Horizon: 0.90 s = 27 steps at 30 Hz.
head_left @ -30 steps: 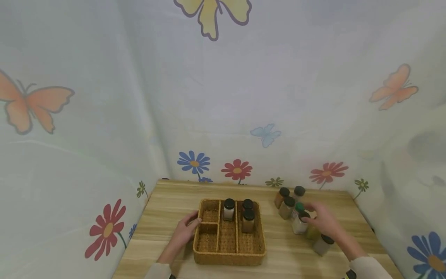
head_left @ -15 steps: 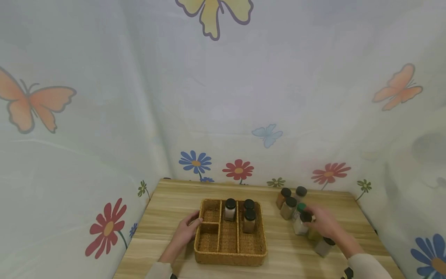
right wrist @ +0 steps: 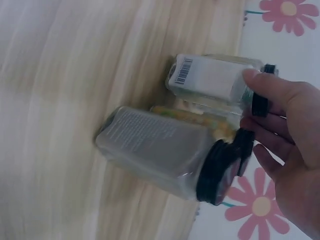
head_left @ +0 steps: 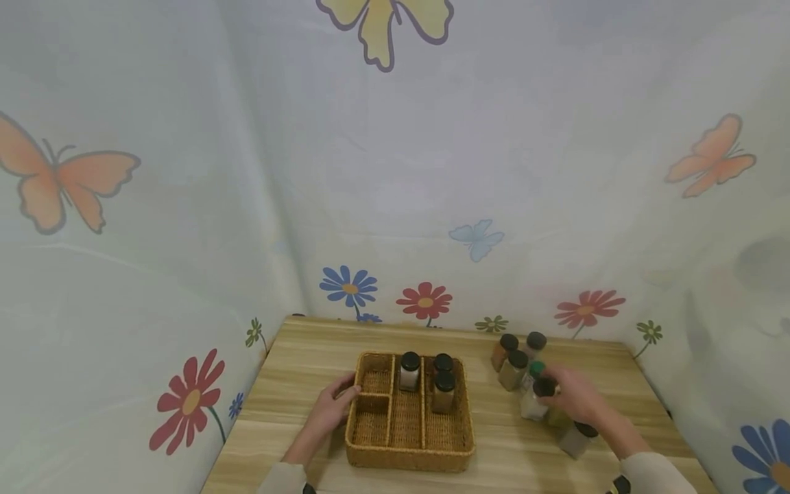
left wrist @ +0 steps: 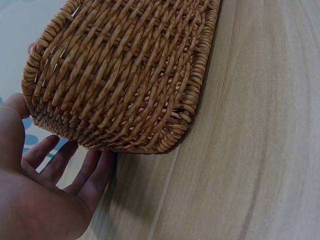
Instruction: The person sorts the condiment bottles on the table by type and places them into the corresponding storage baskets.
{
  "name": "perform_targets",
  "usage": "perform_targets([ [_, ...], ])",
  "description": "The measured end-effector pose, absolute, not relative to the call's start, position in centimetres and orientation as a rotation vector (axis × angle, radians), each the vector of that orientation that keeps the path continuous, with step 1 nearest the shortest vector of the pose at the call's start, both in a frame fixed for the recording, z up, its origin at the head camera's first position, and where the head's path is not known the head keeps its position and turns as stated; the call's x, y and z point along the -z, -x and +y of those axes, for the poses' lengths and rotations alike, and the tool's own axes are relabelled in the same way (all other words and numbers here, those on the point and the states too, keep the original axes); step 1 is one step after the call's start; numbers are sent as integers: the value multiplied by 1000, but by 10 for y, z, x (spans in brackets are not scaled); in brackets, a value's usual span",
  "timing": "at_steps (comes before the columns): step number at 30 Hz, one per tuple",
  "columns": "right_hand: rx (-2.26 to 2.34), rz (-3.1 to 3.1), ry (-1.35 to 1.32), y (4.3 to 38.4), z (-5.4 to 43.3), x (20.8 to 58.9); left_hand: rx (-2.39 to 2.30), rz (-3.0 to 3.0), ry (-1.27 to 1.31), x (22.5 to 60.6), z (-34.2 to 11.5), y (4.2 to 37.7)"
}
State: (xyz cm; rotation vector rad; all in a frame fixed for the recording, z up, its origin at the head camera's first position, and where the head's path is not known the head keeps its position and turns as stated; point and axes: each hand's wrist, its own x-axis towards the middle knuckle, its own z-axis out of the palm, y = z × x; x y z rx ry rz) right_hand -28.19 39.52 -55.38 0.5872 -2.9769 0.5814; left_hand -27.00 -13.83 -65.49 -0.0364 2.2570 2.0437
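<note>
My right hand pinches the black lid of a clear spice jar with a white barcode label, thumb on one side and fingers on the other. In the head view this jar stands upright among others at the right. A greyish spice jar stands beside it, close under my fingers. My left hand holds the left side of a wicker basket, thumb at the rim and fingers against the outer wall. Inside the divided basket are three black-lidded jars, one in the middle compartment and two in the right.
Several more spice jars cluster at the right of the wooden table, including a brownish one and a green-lidded one. A grey jar stands nearer the front. A flowered white curtain surrounds the table's back and sides.
My right thumb and fingers have come together on the jar's black lid. The left hand keeps its place on the basket, and the head view has shifted slightly.
</note>
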Motion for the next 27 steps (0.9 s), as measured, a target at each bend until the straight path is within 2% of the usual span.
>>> perform_targets([
  [6, -636, -2942, -575, 282, 375, 530, -2028, 2284, 41, 655, -140, 270],
  [15, -788, -2884, -707, 278, 309, 477, -2066, 2237, 37, 653, -139, 269],
  [27, -977, -2725, -859, 276, 218, 477, -2038, 2269, 32, 657, -138, 271],
])
